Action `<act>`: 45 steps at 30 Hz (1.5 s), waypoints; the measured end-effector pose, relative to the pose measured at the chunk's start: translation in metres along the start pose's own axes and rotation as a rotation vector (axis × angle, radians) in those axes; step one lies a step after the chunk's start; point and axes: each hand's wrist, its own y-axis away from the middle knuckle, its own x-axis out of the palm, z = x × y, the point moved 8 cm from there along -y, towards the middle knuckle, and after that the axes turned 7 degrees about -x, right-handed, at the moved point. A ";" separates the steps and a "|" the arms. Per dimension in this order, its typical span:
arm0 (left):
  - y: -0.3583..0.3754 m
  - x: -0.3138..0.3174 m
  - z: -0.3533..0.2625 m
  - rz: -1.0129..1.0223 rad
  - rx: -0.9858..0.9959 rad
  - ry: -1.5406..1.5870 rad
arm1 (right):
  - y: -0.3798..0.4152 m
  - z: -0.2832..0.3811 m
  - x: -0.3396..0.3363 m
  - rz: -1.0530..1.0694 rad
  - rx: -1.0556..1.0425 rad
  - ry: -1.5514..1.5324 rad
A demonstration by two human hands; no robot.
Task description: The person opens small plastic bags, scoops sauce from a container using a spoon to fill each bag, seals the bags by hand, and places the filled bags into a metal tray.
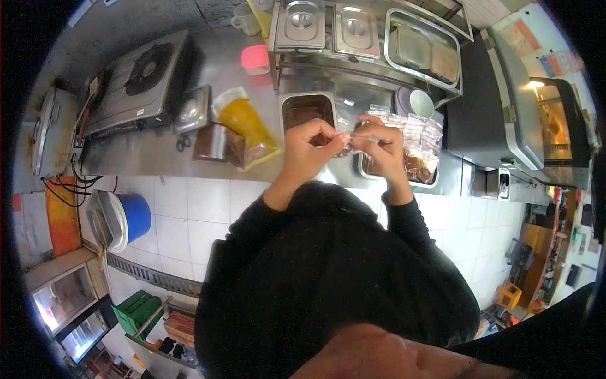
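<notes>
My left hand (308,150) and my right hand (384,146) meet over the counter's front edge, fingers closed in a pinch. Between them they grip the top of a small clear plastic bag (344,151); its lower part looks dark, though my fingers hide much of it. Just behind my left hand is a steel pan (283,101) with dark brown contents. To the right, partly behind my right hand, a steel tray (430,184) holds several small clear packets (416,136), some with brown filling. A few clear bags (344,108) lie beside the pan.
Left of the pan lie a yellow pouch (243,123), a brown pouch (211,144), scissors (183,143) and a steel lid (192,110). A burner (136,82) stands far left. A rack (363,63) with lidded pans rises behind. Bowls (421,104) stand beneath it.
</notes>
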 end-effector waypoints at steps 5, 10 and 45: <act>-0.001 -0.002 0.013 0.121 -0.149 0.257 | 0.013 -0.006 -0.010 -0.008 0.088 -0.221; -0.008 0.006 0.010 0.161 -0.192 0.367 | 0.034 -0.031 -0.013 -0.177 0.154 -0.527; 0.034 -0.095 0.101 -0.264 -0.440 0.186 | 0.024 -0.291 0.004 0.295 0.447 1.011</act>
